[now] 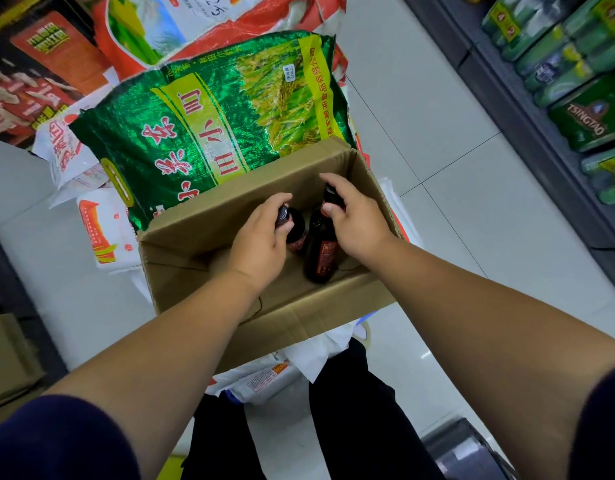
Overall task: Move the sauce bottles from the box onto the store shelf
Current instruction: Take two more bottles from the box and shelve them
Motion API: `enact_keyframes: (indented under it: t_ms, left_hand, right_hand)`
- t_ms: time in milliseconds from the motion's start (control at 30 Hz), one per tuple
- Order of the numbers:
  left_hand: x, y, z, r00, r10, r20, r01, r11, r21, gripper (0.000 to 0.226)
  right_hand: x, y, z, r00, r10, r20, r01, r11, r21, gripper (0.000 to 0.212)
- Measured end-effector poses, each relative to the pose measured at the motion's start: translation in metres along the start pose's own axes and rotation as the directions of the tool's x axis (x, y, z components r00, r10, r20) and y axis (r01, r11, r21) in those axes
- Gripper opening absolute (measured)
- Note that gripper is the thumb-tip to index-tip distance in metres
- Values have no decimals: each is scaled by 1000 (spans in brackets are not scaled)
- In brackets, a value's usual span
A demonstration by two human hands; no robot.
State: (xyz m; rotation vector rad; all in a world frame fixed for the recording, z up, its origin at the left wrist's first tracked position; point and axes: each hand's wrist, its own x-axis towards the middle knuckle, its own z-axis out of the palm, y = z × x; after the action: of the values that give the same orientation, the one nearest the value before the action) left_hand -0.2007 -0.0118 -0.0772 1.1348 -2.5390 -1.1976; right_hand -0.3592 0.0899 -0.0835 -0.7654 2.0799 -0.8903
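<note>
Both of your hands are down inside the open cardboard box (209,220), which rests on stacked sacks in the middle of the aisle. Your left hand (261,237) is closed around the black cap of the left sauce bottle (296,230), fingers curled over its neck. Your right hand (351,220) pinches the cap of a second dark bottle (330,195) at the far right of the box, thumb and fingers pressed on its top. A third dark bottle (321,254) with a red label stands between your hands, nearer to you, ungripped. Just beyond the box lies a green rice sack (202,119). At far right, the store shelf (528,119) carries green beer packs (590,112), well apart from the box.
</note>
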Motion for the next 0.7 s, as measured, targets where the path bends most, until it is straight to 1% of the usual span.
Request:
enact_keyframes:
  t_ms: [133, 300, 433, 567, 700]
  left_hand:
    - [-8, 8, -11, 1000, -13, -11, 13, 1000, 27, 44]
    - [-26, 18, -46, 1000, 9, -9, -9, 1000, 30, 45]
    - [-44, 35, -92, 997, 39, -62, -37, 999, 36, 45]
    - [-70, 48, -150, 990, 95, -102, -92, 995, 36, 46]
    - [-94, 52, -217, 978, 171, -116, -168, 985, 38, 46]
  right_hand:
    - [-23, -5, -3, 999, -32, -8, 31, 999, -43, 52]
    - [-55, -38, -13, 987, -152, -60, 145, 983, -115, 53]
    - [-84, -84, -22, 964, -253, -85, 235, 956, -178, 49]
    - [-120, -144, -20, 921, -376, -100, 344, 908, -239, 47]
    - [-154, -208, -3, 904, -396, -160, 351, 903, -249, 46]
